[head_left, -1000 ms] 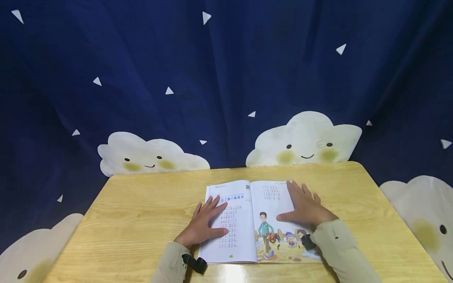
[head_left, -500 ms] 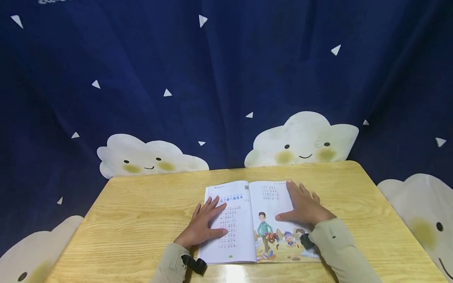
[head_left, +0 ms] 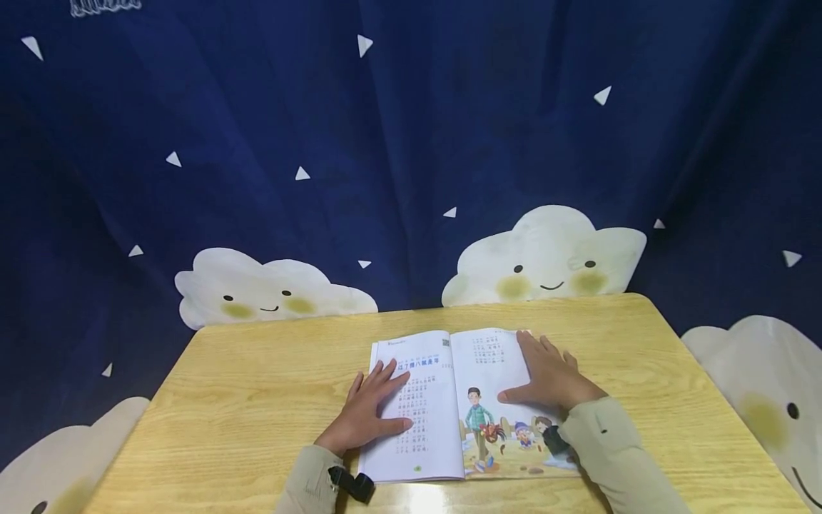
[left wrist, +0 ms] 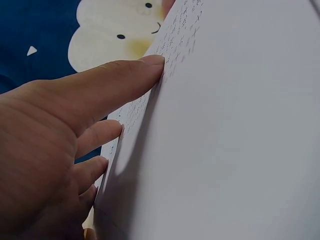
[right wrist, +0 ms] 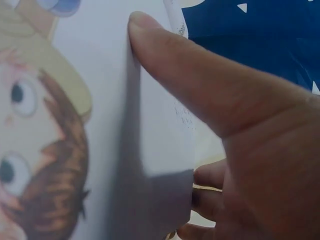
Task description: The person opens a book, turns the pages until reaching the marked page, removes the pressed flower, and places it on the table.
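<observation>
An open picture book [head_left: 449,407] lies on the wooden table, a text page on the left and an illustrated page on the right. My left hand [head_left: 366,410] rests on the left page with fingers spread. In the left wrist view, the left thumb [left wrist: 125,82] touches the white paper, and the other fingertips lie farther up the page. My right hand [head_left: 552,375] rests over the right page's outer edge. Seen from the right wrist, its thumb [right wrist: 185,65] lies on the page while the other fingers [right wrist: 210,200] are at the outer edge, partly hidden.
The pale wooden table [head_left: 257,400] extends to both sides of the book. Behind it hangs a dark blue curtain [head_left: 257,128] with white triangles and smiling clouds [head_left: 546,243]. A black strap [head_left: 352,483] sits at the left wrist.
The head view has shifted slightly, so the curtain pattern sits a little lower and farther left. Both hands keep their places on the book, and the pages stay the same.
</observation>
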`<state>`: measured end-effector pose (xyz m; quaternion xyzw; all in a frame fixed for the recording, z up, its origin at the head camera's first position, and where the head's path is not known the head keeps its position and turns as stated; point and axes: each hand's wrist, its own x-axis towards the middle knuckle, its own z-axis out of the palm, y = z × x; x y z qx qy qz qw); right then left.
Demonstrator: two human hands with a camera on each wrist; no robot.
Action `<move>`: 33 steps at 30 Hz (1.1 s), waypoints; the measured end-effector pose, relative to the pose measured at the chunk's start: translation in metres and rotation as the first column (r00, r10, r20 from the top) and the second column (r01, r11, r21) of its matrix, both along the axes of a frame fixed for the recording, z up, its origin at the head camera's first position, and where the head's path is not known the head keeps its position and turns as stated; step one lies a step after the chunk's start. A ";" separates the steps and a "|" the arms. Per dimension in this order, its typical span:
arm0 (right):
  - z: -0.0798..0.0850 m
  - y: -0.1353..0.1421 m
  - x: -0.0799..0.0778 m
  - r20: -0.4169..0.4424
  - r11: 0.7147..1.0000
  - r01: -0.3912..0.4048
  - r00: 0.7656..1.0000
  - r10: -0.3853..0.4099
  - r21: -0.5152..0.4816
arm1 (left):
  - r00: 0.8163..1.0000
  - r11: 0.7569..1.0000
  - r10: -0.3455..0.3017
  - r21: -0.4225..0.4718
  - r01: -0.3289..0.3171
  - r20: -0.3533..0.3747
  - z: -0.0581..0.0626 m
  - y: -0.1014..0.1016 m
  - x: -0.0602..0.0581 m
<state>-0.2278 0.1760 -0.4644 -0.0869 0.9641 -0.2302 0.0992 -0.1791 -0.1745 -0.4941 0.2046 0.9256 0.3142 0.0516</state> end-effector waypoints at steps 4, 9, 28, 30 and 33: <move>-0.001 0.003 -0.002 0.003 1.000 -0.007 1.000 0.007 -0.006 | 1.000 1.000 0.007 0.002 -0.007 0.013 0.000 0.000 0.000; 0.003 0.008 -0.003 0.023 0.999 -0.015 1.000 0.016 -0.052 | 1.000 1.000 0.003 0.007 -0.003 0.003 0.002 0.001 -0.001; 0.015 0.025 -0.006 0.171 0.897 0.011 0.983 0.072 -0.441 | 1.000 1.000 0.003 0.009 -0.003 0.003 0.002 0.000 0.002; 0.017 0.025 -0.005 0.168 0.883 0.022 0.984 0.065 -0.469 | 1.000 1.000 -0.003 0.009 0.003 -0.002 0.002 0.000 0.002; 0.019 0.026 -0.005 0.121 0.871 0.004 0.991 0.063 -0.491 | 1.000 1.000 -0.003 0.007 0.003 0.007 0.002 0.000 0.002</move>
